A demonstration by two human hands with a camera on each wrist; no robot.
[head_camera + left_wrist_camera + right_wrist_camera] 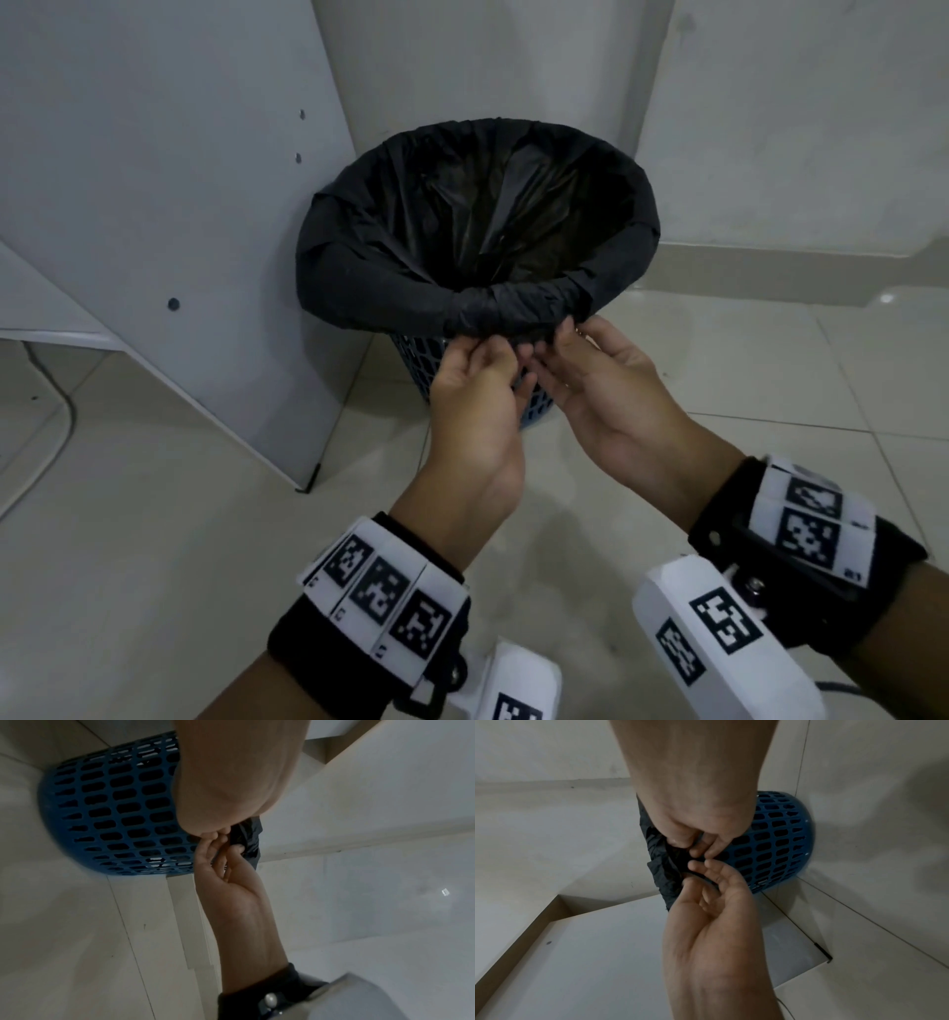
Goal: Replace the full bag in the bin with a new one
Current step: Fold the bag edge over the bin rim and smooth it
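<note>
A blue lattice bin (pixel 413 349) stands on the floor in a corner. A black bag (pixel 477 216) lines it, open at the top and folded over the rim. My left hand (pixel 493 354) and right hand (pixel 557 347) meet at the near rim, palms up, and both pinch the folded edge of the bag. From the right wrist, my right hand (pixel 695 839) nips the bag (pixel 662 866) while the left hand (pixel 706 878) holds it just below, in front of the bin (pixel 777 841). The left wrist view shows the same grip against the bin (pixel 115 811).
A white cabinet panel (pixel 179 205) stands close on the bin's left, with a shelf edge lower down. White walls close off the corner behind. A cable (pixel 64 411) lies on the pale tiled floor (pixel 770 385) at far left.
</note>
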